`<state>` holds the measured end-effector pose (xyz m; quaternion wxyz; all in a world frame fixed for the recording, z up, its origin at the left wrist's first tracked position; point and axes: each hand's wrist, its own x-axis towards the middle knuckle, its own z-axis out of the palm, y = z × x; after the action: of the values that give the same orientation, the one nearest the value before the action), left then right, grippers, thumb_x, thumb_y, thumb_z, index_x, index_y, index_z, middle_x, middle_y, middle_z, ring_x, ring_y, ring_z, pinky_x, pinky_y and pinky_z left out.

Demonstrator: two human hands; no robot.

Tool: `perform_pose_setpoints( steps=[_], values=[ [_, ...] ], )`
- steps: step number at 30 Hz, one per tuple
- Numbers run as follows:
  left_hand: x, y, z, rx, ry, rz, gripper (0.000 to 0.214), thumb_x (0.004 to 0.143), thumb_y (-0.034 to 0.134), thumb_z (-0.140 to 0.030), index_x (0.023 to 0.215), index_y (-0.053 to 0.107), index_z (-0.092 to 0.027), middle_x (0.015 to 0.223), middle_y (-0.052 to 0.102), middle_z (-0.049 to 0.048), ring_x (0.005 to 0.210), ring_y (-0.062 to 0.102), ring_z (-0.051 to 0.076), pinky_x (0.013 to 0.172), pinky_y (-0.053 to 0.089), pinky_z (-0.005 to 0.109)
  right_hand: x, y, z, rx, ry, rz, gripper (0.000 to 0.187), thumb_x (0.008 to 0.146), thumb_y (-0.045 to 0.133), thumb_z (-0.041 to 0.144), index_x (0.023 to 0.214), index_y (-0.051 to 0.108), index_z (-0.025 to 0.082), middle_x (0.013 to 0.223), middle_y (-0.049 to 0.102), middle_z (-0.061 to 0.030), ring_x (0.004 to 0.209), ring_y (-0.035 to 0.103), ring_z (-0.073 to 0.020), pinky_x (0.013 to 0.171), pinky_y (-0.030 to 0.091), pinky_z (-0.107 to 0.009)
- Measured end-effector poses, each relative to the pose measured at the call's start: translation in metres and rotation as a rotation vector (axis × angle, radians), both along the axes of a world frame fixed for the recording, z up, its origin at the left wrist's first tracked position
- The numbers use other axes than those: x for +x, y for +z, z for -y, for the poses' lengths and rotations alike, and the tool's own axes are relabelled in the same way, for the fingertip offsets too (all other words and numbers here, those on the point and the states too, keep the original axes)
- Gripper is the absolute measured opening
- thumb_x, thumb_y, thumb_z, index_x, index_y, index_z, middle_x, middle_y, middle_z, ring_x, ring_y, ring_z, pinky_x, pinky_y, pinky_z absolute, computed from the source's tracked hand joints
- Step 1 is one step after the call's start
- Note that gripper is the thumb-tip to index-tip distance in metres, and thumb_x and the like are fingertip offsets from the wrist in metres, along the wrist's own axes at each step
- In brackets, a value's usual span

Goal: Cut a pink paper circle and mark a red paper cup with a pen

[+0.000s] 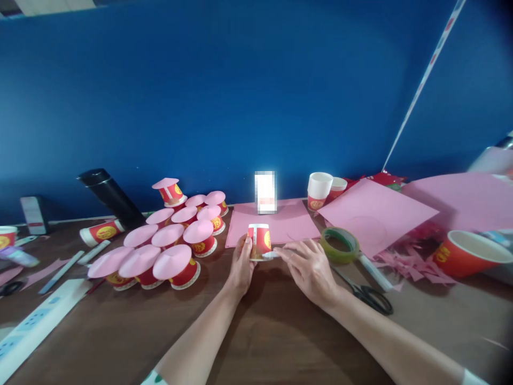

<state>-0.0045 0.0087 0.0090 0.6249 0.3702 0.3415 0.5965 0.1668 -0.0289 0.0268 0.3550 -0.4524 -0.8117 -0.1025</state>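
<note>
An upside-down red paper cup (pixel 259 241) with a yellow emblem stands on the brown table (pixel 256 331). My left hand (pixel 241 264) is curled round its left side, holding it. My right hand (pixel 308 267) rests just right of the cup, its fingers closed on a small white pen-like object (pixel 271 255) whose tip touches the cup's rim. Left of my hands stands a cluster of several upturned red cups topped with pink paper cones (pixel 166 254).
Pink paper sheets (pixel 374 214) lie behind and to the right. A tape roll (pixel 340 244), scissors (pixel 371 295), stacked white cups (pixel 319 191), a tipped red cup (pixel 467 252), a black flask (pixel 110 197) and a power strip (pixel 28 331) surround the spot.
</note>
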Motion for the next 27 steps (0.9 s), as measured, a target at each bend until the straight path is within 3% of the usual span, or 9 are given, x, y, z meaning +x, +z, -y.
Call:
perform_pose_setpoints(
  steps=[27],
  values=[
    [0.0015,-0.0039,0.0006,0.016,0.051,-0.157,0.036,0.077,0.054,-0.047,0.102,0.057,-0.021,0.088,0.059,0.0052,0.073,0.055,0.014,0.063,0.043,0.024,0.0016,-0.0010,0.0027,0.112,-0.027,0.124,0.034,0.087,0.053,0.018,0.115,0.058,0.036,0.101,0.064,-0.0001,0.089,0.050,-0.0177,0.077,0.033,-0.032]
  ],
)
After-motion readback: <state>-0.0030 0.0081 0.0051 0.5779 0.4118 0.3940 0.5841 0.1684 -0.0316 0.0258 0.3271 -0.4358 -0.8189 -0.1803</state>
